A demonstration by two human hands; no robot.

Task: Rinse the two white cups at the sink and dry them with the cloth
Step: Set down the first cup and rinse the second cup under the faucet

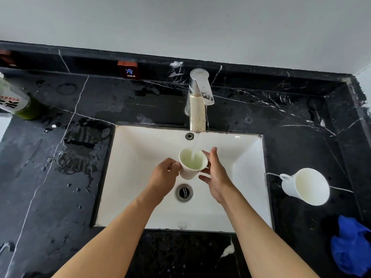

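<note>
Under the chrome tap (197, 101), over the middle of the white basin (140, 177), I hold one white cup (191, 165) tipped slightly toward me, with the running water (194, 149) falling straight into its mouth. My left hand (163, 177) is clenched around its handle side, fingers curled tight; the handle itself is hidden behind them. My right hand (215, 177) is spread flat against the cup's far wall, thumb up near the rim, steadying more than gripping. The second white cup (306, 186) lies on its side on the black marble counter (60, 177) to the right of the basin, just beside its edge, mouth facing me. The blue cloth (351, 249) is bunched on the counter nearer to me than that cup, right of the basin's front corner.

The risks, as I judge them: the cup is filling, and a full one grows heavy and slick, so my left-hand pinch could slip and drop it onto the hard basin, above the drain (183, 192). If the stream strikes the rim, it will spray over the counter left of the basin, which is already puddled. The lying cup could roll if my right forearm brushes it when I reach for the cloth.
</note>
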